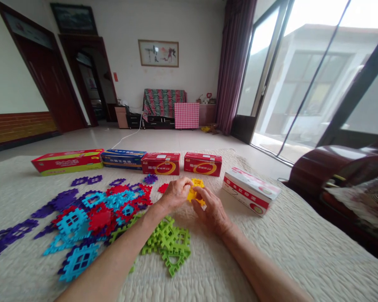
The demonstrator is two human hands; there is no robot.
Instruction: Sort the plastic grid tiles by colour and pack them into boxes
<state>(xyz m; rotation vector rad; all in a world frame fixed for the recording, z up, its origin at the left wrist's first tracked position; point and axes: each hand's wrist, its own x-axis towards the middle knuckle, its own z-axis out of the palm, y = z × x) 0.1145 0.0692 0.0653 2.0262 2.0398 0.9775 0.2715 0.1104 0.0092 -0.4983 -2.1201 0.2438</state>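
Both my hands meet over yellow interlocking plastic tiles (196, 188) on a cream quilted cloth (271, 251). My left hand (175, 193) pinches the yellow tiles from the left, fingers curled. My right hand (211, 210) grips them from the right, fingers closed on their lower edge. Green tiles (170, 243) lie in a small heap just below my left wrist. A spread of blue, red and purple tiles (91, 214) covers the cloth to the left.
Several flat cartons line the far edge: a red-and-green box (66, 161), a blue box (122, 158), two red boxes (160, 163) (203, 163). A white-and-red box (250, 191) lies right of my hands. A dark wooden armrest (334, 163) stands at the right.
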